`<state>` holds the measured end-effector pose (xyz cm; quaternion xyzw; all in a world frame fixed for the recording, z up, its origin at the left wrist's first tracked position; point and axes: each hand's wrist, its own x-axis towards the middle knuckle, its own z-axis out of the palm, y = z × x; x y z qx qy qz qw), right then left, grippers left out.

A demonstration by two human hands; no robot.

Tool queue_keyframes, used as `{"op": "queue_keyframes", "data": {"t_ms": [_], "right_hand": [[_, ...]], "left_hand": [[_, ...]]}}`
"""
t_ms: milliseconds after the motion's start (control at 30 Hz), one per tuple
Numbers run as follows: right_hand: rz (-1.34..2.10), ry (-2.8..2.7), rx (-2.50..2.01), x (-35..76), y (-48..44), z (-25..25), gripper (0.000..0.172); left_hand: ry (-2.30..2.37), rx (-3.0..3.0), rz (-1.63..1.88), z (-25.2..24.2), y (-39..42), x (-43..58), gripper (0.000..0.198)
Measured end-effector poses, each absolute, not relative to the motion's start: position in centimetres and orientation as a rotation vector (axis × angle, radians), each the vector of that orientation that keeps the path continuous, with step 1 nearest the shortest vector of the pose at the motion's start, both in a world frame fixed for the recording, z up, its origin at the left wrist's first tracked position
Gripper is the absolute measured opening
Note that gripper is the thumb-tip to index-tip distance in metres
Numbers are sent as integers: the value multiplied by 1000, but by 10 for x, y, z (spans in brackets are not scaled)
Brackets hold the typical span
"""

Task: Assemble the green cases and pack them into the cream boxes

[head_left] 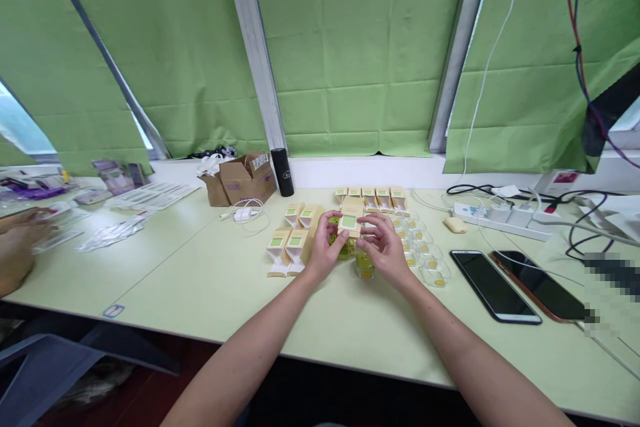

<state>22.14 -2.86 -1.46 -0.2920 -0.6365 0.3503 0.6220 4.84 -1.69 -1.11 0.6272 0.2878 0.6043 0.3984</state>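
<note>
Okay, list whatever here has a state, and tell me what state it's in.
Small carton: held between left hand and right hand
Clear containers: can't tell if lidded
Cardboard box: flaps open
Black bottle: upright
Phones: flat, screens dark
Power strip: plugs inserted
Green shades: lowered

L hand (pixel 327 240): bare | R hand (pixel 386 246): bare | L f'arm (pixel 250 344): bare, slim, tapers to wrist | R f'arm (pixel 453 330): same

Beyond the left hand (pixel 325 244), off to its left, stand an open carton (pixel 250 182) and a black bottle (pixel 283 174). A white charger (pixel 245 214) lies left of that hand, white sheets (pixel 153 196) farther left. Right of the right hand (pixel 387 247) lie two phones (pixel 493 287), a power strip (pixel 505 220) beyond them. Green blinds (pixel 360 80) hang beyond both hands.
</note>
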Motion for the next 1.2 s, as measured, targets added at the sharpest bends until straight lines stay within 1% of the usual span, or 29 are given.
{"op": "queue_keyframes", "data": {"t_ms": [133,367,1200], "right_hand": [[802,-1447,-683,221,-29,-13,35],[798,-1432,-690,221,-29,-11,34],[786,-1421,-704,221,-26,-15,29]], "left_hand": [[710,1610,1529,-12,-17,48,53],[661,1650,1516,-13,-16,46,60],[799,1670,1558,-15,-14,50,51]]}}
